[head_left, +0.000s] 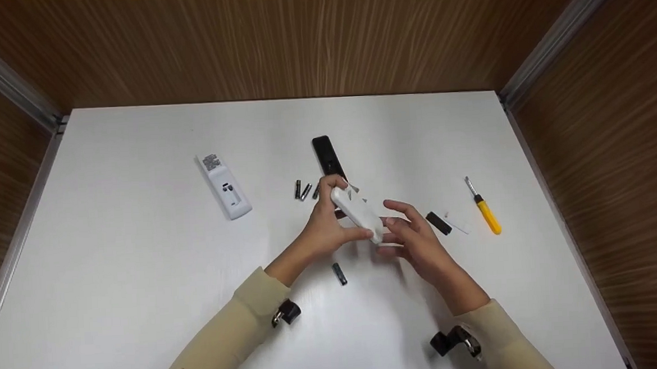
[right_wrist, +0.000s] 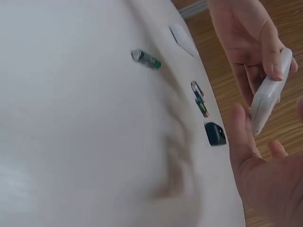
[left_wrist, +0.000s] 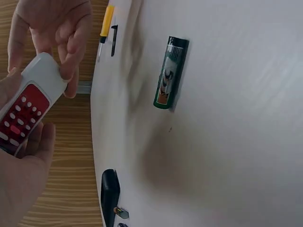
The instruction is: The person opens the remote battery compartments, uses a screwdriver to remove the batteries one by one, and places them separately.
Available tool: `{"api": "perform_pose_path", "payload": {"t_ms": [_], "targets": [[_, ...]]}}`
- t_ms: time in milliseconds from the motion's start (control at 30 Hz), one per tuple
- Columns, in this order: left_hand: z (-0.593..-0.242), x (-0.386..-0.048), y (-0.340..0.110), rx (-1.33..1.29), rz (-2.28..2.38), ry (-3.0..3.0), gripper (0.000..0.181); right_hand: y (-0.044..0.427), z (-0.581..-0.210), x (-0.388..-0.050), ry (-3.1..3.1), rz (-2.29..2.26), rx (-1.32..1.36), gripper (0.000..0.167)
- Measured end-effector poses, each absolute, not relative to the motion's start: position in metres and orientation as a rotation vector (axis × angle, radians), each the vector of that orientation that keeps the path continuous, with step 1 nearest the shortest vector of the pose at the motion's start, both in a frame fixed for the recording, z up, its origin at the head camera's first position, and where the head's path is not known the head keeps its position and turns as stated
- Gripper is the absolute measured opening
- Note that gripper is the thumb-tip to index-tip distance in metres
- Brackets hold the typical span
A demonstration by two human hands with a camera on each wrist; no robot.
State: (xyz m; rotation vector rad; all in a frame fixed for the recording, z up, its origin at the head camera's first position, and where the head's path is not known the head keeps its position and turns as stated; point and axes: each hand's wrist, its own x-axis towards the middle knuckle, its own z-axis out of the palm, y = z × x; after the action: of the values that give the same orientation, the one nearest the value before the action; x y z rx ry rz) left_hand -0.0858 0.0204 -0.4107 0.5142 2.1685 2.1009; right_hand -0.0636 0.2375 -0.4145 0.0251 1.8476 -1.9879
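Observation:
My left hand (head_left: 325,228) grips a white remote control (head_left: 358,214) along its sides, thumb near the lower end. In the left wrist view, the remote's face (left_wrist: 23,117) shows a red panel with pale buttons. My right hand (head_left: 421,246) is at the remote's lower end with its fingers loosely spread; they appear to touch or nearly touch it. On the table below lies a dark green battery (left_wrist: 172,73). Beyond the left hand lies a black remote (head_left: 325,151), partly hidden.
Several batteries (head_left: 306,192) lie left of the black remote. Another white remote (head_left: 221,184) lies back-down to the left, its battery bay uncovered. At right are a black cover (head_left: 438,223), a thin white piece (head_left: 457,224) and a yellow-handled screwdriver (head_left: 488,215). Wooden panels (head_left: 276,41) border the table.

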Motion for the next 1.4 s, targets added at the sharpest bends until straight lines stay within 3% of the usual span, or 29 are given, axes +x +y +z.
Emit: {"api": "perform_pose_path", "payload": {"t_ms": [300, 667, 1033, 1200, 1400], "targets": [[-0.422, -0.066, 0.006, 0.627, 2.134, 2.329, 0.082, 0.216, -0.418, -0.062, 1.762, -1.993, 0.08, 0.053], [-0.424, -0.057, -0.018, 0.794, 1.792, 2.777, 0.059, 0.21, -0.425, -0.063, 1.884, -2.068, 0.188, 0.045], [-0.412, -0.048, 0.001, 1.006, 0.63, 3.209, 0.087, 0.212, -0.432, -0.059, 2.042, -1.982, 0.143, 0.045], [-0.417, -0.044, 0.01, 1.014, 0.475, 3.205, 0.091, 0.206, -0.43, -0.057, 2.041, -1.964, 0.115, 0.042], [-0.422, -0.043, 0.015, 0.958, 0.372, 3.249, 0.084, 0.204, -0.428, -0.056, 2.012, -1.992, 0.135, 0.042]]}}
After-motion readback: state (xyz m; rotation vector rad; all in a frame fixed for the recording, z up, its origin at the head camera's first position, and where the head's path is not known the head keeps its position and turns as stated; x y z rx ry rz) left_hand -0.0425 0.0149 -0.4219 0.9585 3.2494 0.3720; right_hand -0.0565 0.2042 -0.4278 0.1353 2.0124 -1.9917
